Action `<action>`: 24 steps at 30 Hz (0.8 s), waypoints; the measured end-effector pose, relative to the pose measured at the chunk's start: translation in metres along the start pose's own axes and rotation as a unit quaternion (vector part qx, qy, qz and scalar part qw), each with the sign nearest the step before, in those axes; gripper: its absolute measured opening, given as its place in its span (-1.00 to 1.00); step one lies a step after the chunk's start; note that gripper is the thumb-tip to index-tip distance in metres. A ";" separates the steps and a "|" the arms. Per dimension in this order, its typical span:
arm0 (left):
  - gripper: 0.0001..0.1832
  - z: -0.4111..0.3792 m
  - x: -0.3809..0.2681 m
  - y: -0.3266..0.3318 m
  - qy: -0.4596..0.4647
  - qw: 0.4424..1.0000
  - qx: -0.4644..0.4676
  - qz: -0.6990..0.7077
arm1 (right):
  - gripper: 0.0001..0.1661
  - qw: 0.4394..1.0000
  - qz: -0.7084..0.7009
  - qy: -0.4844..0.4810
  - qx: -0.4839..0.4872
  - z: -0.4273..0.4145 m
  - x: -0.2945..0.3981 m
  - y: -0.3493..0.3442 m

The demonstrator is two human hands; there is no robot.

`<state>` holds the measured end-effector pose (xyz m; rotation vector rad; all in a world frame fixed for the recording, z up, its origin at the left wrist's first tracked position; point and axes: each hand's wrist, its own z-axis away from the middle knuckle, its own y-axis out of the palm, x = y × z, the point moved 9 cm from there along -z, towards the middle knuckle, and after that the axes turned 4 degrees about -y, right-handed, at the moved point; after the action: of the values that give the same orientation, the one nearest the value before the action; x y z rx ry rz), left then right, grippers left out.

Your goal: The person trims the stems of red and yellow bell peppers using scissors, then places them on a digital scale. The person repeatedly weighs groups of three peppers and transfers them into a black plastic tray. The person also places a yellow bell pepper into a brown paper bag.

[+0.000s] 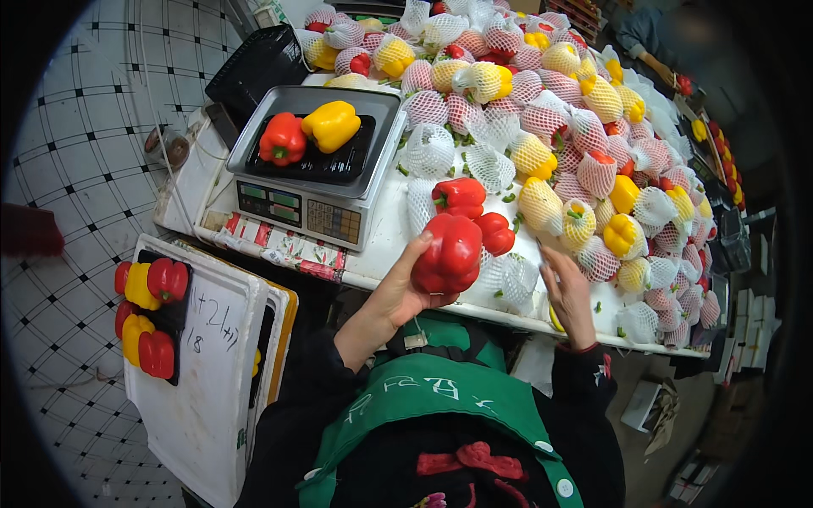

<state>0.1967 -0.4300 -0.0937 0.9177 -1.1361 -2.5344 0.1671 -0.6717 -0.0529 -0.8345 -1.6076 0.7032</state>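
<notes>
My left hand [386, 293] holds a large red bell pepper [448, 257] above the near edge of the white table, thumb on its side and fingers beneath. Just behind it, two more red bell peppers [458, 197] [496, 233] lie among loose white foam nets [517, 279]. To the right, my right hand [570, 295] is closed around a small pointed tool [541, 249], mostly hidden by the fingers. A yellow part [555, 317] shows below that palm. Green stem pieces [509, 197] are scattered on the tabletop [397, 219] around the hands.
A digital scale [297, 206] bears a black tray [317, 170] with a red pepper [282, 140] and a yellow one [331, 126]. Net-wrapped peppers [533, 155] are heaped behind and right. At left, packed peppers [156, 348] lie on a foam box [213, 394]. Another person [645, 47] is at far right.
</notes>
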 end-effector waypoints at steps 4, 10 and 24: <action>-0.25 0.000 0.001 -0.002 0.117 0.987 -0.035 -0.104 | -0.42 0.981 -0.090 -0.169 -0.034 -0.045 0.146 0.020; -0.32 0.020 0.000 -0.013 0.078 0.988 -0.005 -0.130 | -0.60 0.984 0.171 -0.050 -0.026 -0.111 0.066 0.050; 0.00 0.008 -0.065 -0.025 0.264 0.858 -0.073 -0.435 | -0.25 0.671 -0.709 0.125 0.180 -0.059 0.106 0.142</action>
<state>0.2438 -0.3805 -0.0783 2.2928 -0.3663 -2.5611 0.2344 -0.5032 -0.0974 0.6816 -1.2840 -0.2640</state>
